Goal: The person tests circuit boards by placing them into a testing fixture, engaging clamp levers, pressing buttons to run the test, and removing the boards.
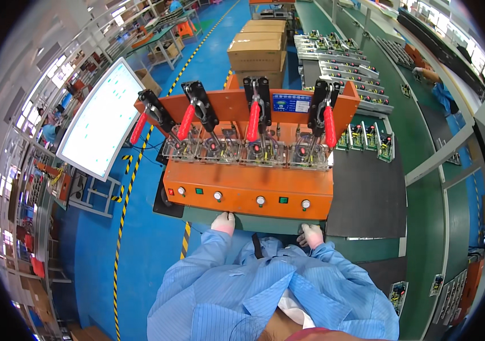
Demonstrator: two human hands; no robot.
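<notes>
Behind orange test fixture (248,187): stacked brown cartons (258,50).

A large flat screen (103,118) stands tilted on a stand at the left of the orange fixture (248,190), bright white with small green marks. A small blue rectangular label (291,103) sits on the fixture's back panel. Behind it, brown cardboard boxes (258,50) are stacked on the blue floor.
</notes>
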